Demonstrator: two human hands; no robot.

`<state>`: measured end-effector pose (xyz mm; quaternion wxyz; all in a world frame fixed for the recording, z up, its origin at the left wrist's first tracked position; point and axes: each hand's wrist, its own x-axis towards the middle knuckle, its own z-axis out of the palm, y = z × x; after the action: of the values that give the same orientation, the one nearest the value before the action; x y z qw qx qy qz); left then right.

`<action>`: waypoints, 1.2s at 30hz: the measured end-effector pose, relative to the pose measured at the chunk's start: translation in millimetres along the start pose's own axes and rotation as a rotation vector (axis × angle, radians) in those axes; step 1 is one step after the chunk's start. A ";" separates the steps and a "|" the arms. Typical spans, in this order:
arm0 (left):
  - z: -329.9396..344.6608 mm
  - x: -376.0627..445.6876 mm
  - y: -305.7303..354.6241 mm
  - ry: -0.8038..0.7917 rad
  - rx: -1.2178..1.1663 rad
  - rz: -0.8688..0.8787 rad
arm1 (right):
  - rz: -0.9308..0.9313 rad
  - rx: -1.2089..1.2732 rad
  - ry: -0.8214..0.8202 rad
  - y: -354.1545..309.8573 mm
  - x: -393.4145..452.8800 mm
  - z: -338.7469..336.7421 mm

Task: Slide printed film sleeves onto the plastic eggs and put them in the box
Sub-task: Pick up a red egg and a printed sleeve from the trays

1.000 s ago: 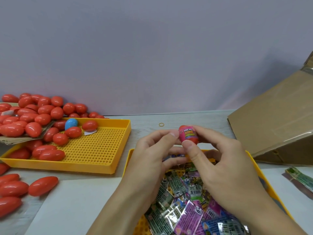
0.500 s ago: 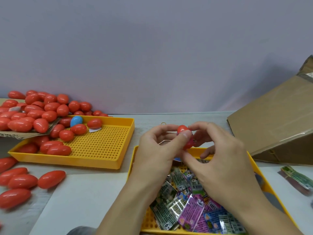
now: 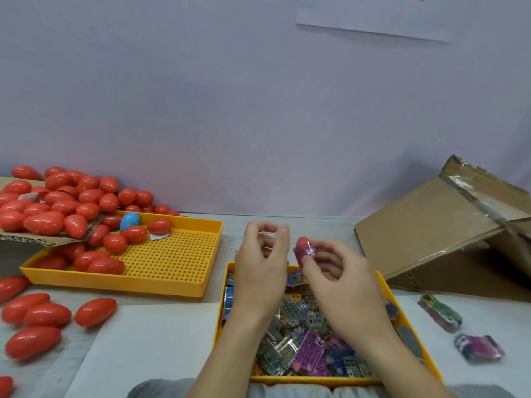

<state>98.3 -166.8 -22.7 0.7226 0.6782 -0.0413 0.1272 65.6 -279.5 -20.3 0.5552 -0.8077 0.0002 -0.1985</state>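
Two bare hands are hovering over my near yellow tray of film sleeves: my right hand is pinching a sleeved red egg, my left hand is loosely curled, holding nothing, with the cardboard box lying far right.

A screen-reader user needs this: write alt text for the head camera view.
The right hand pinches a red egg wearing a purple film sleeve above a yellow tray of printed sleeves, the left hand loosely curled beside it. Left, another yellow tray and a pile of red eggs; right, an open cardboard box.
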 end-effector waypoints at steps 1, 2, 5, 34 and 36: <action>-0.8 0.6 0.1 0.015 -0.017 -0.008 | 0.101 0.058 -0.017 -0.7 0.4 -2.3; -1.3 0.7 0.5 0.024 -0.040 -0.020 | 0.199 0.111 -0.035 -1.1 0.9 -5.0; -2.2 0.5 1.6 0.036 -0.069 -0.043 | 0.387 0.299 -0.051 -1.3 2.9 -13.2; -11.9 4.8 5.0 -0.004 0.007 -0.071 | -0.041 -0.134 -0.228 -17.3 5.4 -52.9; -15.8 7.7 7.2 -0.016 0.038 -0.069 | -0.120 -0.185 -0.180 -11.2 2.5 -54.7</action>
<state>102.2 -149.8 -15.1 0.7131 0.6939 -0.0213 0.0972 47.8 -324.9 7.2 0.4632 -0.8686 -0.0795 -0.1570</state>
